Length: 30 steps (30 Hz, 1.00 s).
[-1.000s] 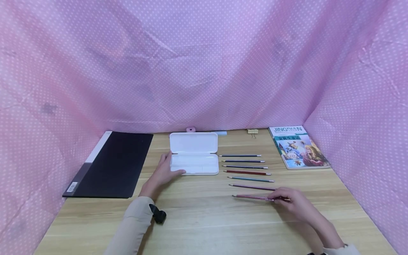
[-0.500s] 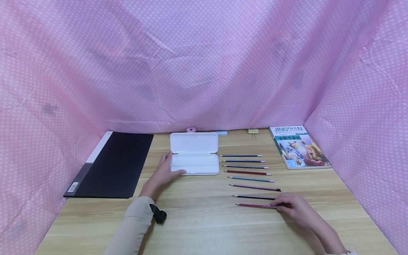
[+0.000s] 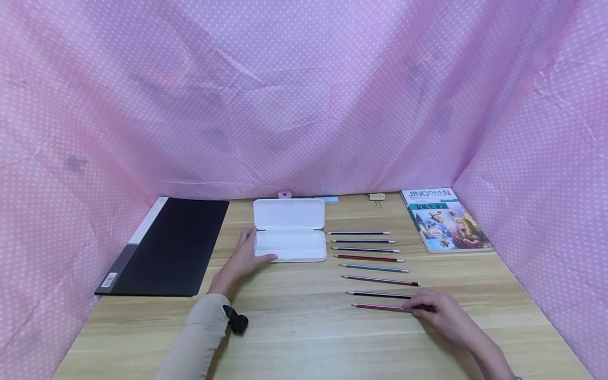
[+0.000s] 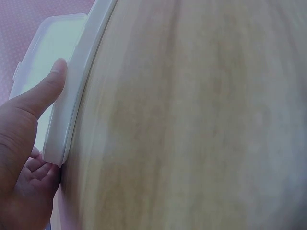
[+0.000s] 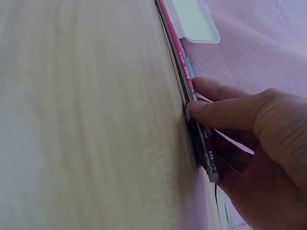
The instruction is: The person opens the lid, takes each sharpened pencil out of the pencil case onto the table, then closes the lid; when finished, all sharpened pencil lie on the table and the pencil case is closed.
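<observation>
In the head view a white pencil case (image 3: 291, 241) lies with its lid raised, its tray bare of pencils. My left hand (image 3: 241, 262) grips its left end, with the thumb over the front edge (image 4: 76, 96) in the left wrist view. My right hand (image 3: 442, 315) pinches a pinkish-red pencil (image 3: 380, 307) near its eraser end, low over the table; the right wrist view shows thumb and forefinger on its shaft (image 5: 182, 60). Just behind it lies a black pencil (image 3: 377, 294), its right end hidden by the hand.
Several pencils, among them a purple one (image 3: 380, 280), a teal one (image 3: 374, 268) and a red one (image 3: 368, 258), lie in a row right of the case. A black folder (image 3: 171, 248) is at left, a book (image 3: 446, 221) at right. A binder clip (image 3: 377, 197) sits at the back.
My right hand has moved slightly toward me with the pinkish-red pencil, and the black pencil now lies apart behind it. My left hand has stayed on the case.
</observation>
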Tool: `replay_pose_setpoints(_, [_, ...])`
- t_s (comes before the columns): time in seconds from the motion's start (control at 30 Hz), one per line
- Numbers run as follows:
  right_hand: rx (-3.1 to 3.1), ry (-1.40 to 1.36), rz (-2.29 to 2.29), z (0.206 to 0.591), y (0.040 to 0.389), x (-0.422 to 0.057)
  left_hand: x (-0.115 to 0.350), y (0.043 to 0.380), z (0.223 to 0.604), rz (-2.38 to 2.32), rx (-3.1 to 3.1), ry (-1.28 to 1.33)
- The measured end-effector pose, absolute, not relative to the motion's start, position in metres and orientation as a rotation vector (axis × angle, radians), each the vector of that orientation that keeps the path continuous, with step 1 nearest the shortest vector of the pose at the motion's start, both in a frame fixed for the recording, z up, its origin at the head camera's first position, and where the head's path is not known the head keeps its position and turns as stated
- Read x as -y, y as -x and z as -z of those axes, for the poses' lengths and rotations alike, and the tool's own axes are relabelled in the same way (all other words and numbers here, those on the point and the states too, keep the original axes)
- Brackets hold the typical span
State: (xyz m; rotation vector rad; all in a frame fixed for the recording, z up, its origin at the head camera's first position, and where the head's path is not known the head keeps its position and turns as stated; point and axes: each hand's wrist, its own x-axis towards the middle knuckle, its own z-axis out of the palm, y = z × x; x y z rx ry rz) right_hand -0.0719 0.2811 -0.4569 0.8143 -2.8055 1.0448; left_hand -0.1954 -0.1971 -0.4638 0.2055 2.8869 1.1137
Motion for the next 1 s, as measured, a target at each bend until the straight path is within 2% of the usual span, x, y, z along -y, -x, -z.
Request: replay_pose_setpoints(1.0, [2.849,-0.712,-0.970,0.4579,0.0692,-0.2769,0.1984,0.1964,0.4672,-1.121,-2.897,-0.220])
